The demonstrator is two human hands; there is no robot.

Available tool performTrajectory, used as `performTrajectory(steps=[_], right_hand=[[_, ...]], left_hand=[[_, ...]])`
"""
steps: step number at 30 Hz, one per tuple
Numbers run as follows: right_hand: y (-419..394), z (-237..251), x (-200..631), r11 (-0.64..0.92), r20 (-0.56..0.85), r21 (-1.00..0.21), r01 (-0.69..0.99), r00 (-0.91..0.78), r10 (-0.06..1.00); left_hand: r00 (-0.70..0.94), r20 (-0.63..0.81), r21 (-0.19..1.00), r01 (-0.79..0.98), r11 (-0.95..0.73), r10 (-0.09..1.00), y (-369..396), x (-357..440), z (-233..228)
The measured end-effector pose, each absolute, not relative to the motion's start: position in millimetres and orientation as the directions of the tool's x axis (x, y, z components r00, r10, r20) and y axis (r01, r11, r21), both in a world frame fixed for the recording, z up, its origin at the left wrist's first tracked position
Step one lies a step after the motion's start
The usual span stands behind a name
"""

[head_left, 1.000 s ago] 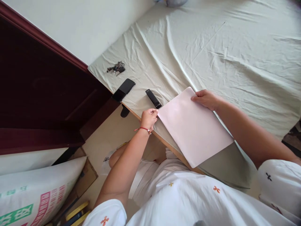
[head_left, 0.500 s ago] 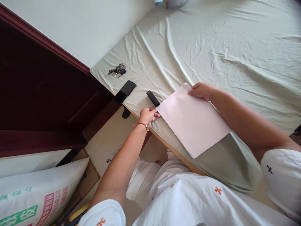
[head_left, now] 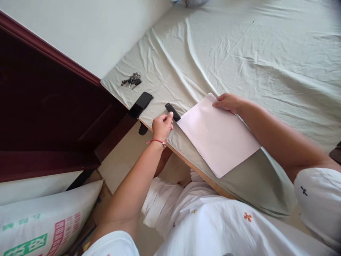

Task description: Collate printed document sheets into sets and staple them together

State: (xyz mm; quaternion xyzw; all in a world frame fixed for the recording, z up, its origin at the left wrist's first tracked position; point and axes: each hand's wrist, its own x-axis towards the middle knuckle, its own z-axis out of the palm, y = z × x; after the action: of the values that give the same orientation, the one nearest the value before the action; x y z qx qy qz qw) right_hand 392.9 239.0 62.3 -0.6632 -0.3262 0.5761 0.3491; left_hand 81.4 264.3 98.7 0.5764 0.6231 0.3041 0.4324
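Head view, sole view.

Item 1: white paper (head_left: pixel 218 137), rectangular, rounded corners; sheet count cannot be told. Location: slantwise on the pale green cloth (head_left: pixel 282 60), near the wooden edge (head_left: pixel 186 161), its left corner beside the black stapler. Estimated handling: light; flat and fairly stiff for paper, though likely to bend if lifted from one corner; smooth, probably inclined to slide on cloth; easily creased or torn by a hard pinch. Best holds, by judgement: the margins, thumb above and fingers beneath, with a second support at an opposite edge.

Item 2: right hand (head_left: pixel 229 103). Pinching the paper's far right margin close to the upper corner, thumb laid on the face, remaining fingers mostly out of sight.

Item 3: left hand (head_left: pixel 161 127). Fingers curled in, thumb tip overlapping the stapler from this angle; whether it touches or grips anything cannot be told. Clear of the paper.

Item 4: black stapler (head_left: pixel 174 114), apparently such by shape; narrow, one end at the paper's left corner. Presumably rigid, denser than the paper, best taken by its long sides.

Item 5: black phone (head_left: pixel 141 104), at the cloth's edge.

Item 6: bunch of keys (head_left: pixel 132 81), beyond the phone.
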Motion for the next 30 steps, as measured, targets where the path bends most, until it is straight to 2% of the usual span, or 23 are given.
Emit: performTrajectory(steps=[3, 6, 8, 11, 14, 18, 20, 23, 26, 30], right_hand=[[240.6, 58.6, 394.2, -0.555, -0.549, -0.832, 0.006, 0.132, 0.825], [242.0, 51.5, 398.0, -0.508, -0.506, -0.861, 0.003, 0.089, 0.858], [242.7, 48.0, 399.4, -0.481, -0.48, -0.877, -0.008, 0.067, 0.875], [242.8, 51.6, 395.7, -0.494, -0.497, -0.868, -0.055, 0.083, 0.864], [236.7, 67.5, 386.6, -0.57, -0.573, -0.819, -0.068, 0.156, 0.804], [206.6, 88.5, 383.7, -0.589, -0.561, -0.806, 0.061, 0.24, 0.792], [181.6, 91.4, 390.3, -0.551, -0.516, -0.832, 0.063, 0.275, 0.811], [142.9, 87.7, 404.5, -0.438, -0.45, -0.893, -0.109, 0.27, 0.851], [121.5, 82.0, 411.3, -0.243, -0.325, -0.931, -0.271, 0.316, 0.892], [131.1, 77.0, 402.1, -0.043, -0.192, -0.946, -0.322, 0.446, 0.874]], left_hand=[[0.075, -0.27, 0.86, 0.467, 0.205, 0.96, 269.4, 85.8, 101.1], [0.104, -0.422, 0.822, 0.463, 0.331, 0.901, 272.6, 85.3, 99.8], [0.114, -0.46, 0.805, 0.473, 0.359, 0.881, 273.6, 83.2, 97.7], [0.125, -0.424, 0.813, 0.49, 0.315, 0.897, 274.3, 82.3, 94.4], [0.141, -0.352, 0.839, 0.487, 0.245, 0.925, 272.5, 85.9, 90.6], [0.099, -0.254, 0.926, 0.314, 0.212, 0.962, 255.3, 87.9, 80.9], [0.08, -0.22, 0.962, 0.185, 0.202, 0.972, 239.1, 84.7, 74.8], [0.094, -0.169, 0.984, 0.077, 0.162, 0.981, 212.0, 78.1, 68.3], [0.196, -0.165, 0.985, -0.017, 0.171, 0.967, 190.9, 77.4, 67.6], [0.358, -0.231, 0.937, -0.169, 0.306, 0.905, 175.5, 88.1, 72.6]])
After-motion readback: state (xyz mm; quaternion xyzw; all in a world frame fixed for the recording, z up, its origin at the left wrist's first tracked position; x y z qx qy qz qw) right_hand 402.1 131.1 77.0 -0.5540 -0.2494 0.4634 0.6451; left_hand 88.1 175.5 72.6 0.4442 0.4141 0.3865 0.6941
